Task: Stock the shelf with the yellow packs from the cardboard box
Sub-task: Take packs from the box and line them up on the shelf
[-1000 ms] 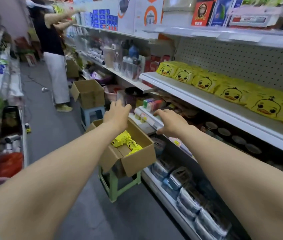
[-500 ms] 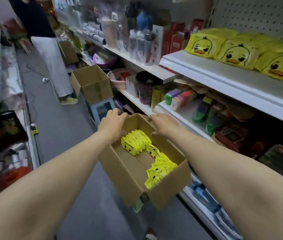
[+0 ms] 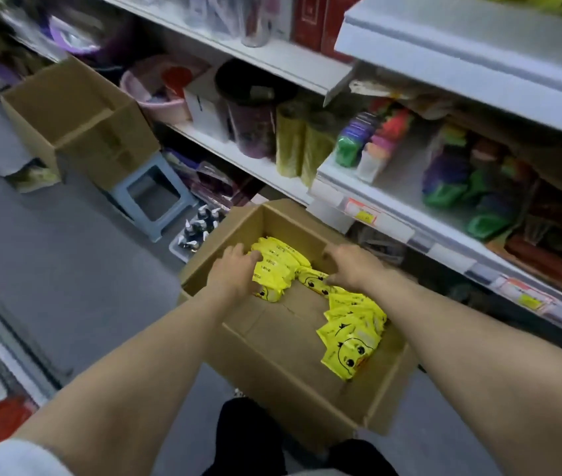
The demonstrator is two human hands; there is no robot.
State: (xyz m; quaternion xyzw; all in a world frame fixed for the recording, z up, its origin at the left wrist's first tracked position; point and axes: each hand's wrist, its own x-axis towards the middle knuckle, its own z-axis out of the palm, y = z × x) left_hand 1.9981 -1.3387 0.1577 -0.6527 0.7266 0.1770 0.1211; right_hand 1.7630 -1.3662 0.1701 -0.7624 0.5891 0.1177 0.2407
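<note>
Both my hands have gone down from the rim into the box (image 3: 272,383). The shelf (image 3: 478,60) is above on my right, and the open box stands below it. The packs (image 3: 351,338) lie inside the box, along its far and right sides. My left hand (image 3: 234,274) curls around one end of the row. My right hand (image 3: 351,266) touches the packs with bent fingers; I cannot tell if it grips.

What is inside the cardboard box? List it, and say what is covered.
Yellow packs in the box: a far bunch and a near bunch by the right wall, bare floor between. The left hand and right hand reach in, covering part of the far bunch.
</note>
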